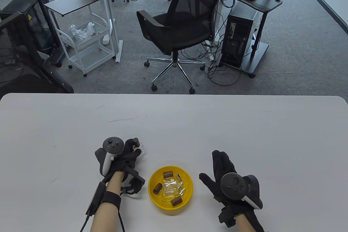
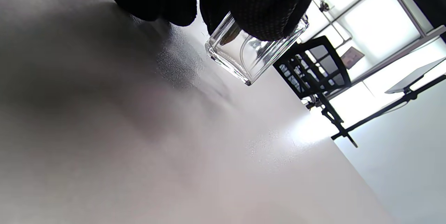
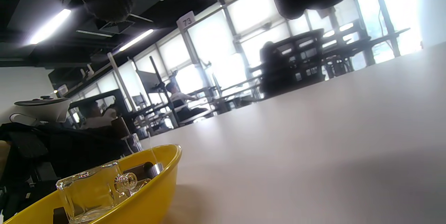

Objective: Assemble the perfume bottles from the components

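Note:
My left hand (image 1: 127, 155) grips a clear square glass perfume bottle (image 1: 140, 149) with a brown cap (image 1: 136, 142) on top, left of and behind the yellow bowl (image 1: 152, 179). In the left wrist view my fingers (image 2: 264, 8) wrap the bottle (image 2: 251, 56), which is tilted just over the table. My right hand (image 1: 220, 170) lies open and empty on the table, right of the bowl. The bowl holds brown caps (image 1: 167, 174), clear glass bottles (image 1: 170, 188) and small spray nozzles (image 1: 181, 190). In the right wrist view a glass bottle (image 3: 90, 189) sits in the bowl (image 3: 156, 185).
The white table (image 1: 244, 128) stretches wide behind and to both sides of the hands. A black office chair (image 1: 185, 28) and a computer stand (image 1: 242, 39) are on the floor beyond the table's far edge.

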A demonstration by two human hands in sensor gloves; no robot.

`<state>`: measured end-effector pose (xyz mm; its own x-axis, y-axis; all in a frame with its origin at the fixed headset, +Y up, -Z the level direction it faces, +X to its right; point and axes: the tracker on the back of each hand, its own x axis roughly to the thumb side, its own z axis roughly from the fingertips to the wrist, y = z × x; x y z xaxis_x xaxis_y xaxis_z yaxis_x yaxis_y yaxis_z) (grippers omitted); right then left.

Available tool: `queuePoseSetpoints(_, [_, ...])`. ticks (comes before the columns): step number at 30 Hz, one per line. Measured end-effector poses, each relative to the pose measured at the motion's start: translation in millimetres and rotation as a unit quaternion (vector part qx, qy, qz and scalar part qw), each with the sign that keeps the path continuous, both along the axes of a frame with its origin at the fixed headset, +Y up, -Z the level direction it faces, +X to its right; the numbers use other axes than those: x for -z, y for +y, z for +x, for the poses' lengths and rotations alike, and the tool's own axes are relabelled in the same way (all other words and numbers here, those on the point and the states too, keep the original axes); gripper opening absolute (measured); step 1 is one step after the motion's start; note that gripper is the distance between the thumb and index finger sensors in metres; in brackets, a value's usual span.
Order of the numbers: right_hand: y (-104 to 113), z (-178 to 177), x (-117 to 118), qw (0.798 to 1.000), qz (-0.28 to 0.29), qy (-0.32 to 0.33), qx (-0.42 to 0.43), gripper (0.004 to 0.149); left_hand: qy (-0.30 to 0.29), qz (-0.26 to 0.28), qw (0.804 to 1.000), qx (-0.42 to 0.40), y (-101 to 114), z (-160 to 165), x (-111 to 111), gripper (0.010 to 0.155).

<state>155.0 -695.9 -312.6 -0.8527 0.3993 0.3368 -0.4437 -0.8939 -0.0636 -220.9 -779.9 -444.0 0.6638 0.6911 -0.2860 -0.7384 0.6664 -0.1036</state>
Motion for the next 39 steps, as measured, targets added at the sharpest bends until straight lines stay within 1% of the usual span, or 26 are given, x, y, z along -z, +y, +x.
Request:
queuePoseSetpoints(7, [-1,1,0,1.000,0.001,-0.002,-0.001,0.082,-0.014,0.000,0.999,0.035,-3,9,8,0.055])
queuePoseSetpoints(16, [-2,1,0,1.000,0.000,-0.002,-0.006,0.082,-0.029,0.000,0.998,0.051,-7,11,6,0.056])
queuePoseSetpoints(23, [-2,-1,0,1.000,-0.001,0.002,-0.007,0.082,-0.038,0.004,0.998,0.053,-6,8,1,0.065])
queuePoseSetpoints(27, [-2,-1,0,1.000,-0.001,0.003,-0.003,0.082,-0.041,0.010,0.997,0.065,-3,6,-7,0.071])
queuePoseSetpoints(30, [-3,-2,0,1.000,-0.002,0.007,0.000,0.082,-0.038,0.033,0.995,0.084,4,3,-18,0.070])
queuePoseSetpoints(36, [-4,-5,-1,1.000,-0.006,0.014,-0.001,0.082,-0.045,0.062,0.994,0.083,24,-2,-42,0.071])
queuePoseSetpoints(39, [-6,-6,0,1.000,-0.008,0.017,0.011,0.082,-0.054,0.080,0.992,0.082,35,-2,-56,0.069])
